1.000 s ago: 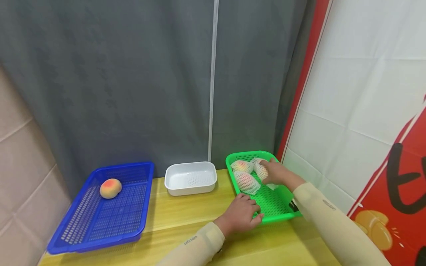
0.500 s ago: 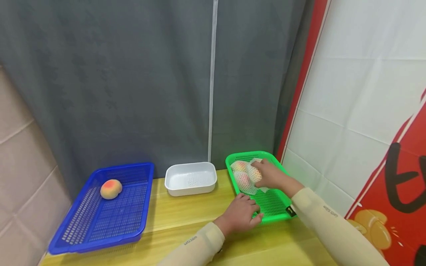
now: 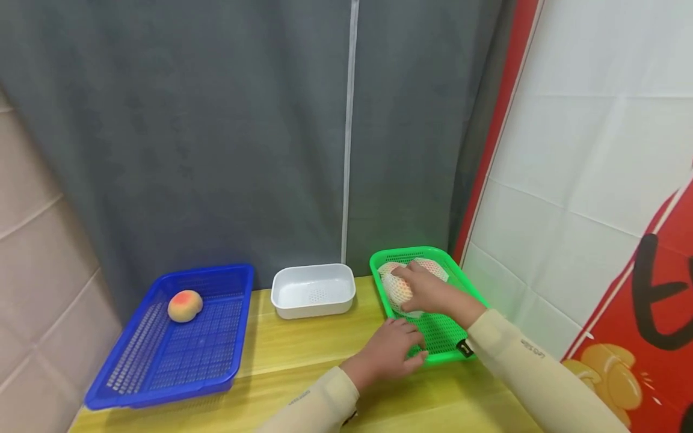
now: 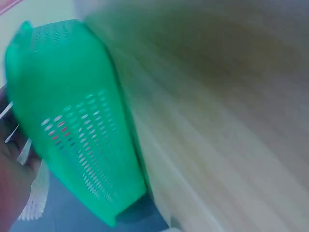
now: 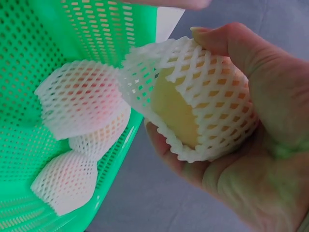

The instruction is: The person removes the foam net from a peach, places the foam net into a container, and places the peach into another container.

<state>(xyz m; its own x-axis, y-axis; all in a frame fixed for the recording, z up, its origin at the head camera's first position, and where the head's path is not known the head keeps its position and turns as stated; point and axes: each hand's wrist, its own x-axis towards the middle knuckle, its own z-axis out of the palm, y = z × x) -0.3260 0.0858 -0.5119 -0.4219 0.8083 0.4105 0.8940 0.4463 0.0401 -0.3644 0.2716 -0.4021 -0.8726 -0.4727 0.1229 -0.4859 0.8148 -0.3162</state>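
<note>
My right hand (image 3: 429,293) grips a peach (image 3: 399,293) in a white foam net, over the left part of the green basket (image 3: 479,288). In the right wrist view, thumb and fingers wrap the netted peach (image 5: 212,104); bare yellow skin shows at the net's open end. Three more netted fruits, one a pinkish peach (image 5: 82,96), lie in the basket; in the head view the hand and held peach partly cover them. My left hand (image 3: 387,352) holds the basket's near left corner with bent fingers. The left wrist view shows the green basket's outer wall (image 4: 72,87).
A blue basket (image 3: 246,313) with one bare peach (image 3: 185,306) stands at the left. Between the baskets sits a white plastic container (image 3: 312,312). All stand on a wooden table (image 3: 295,343) before a grey curtain (image 3: 216,132); a white wall (image 3: 557,174) rises at the right.
The right hand has moved left across the green basket with the netted peach, uncovering another netted fruit at the back. The left hand stays at the corner.
</note>
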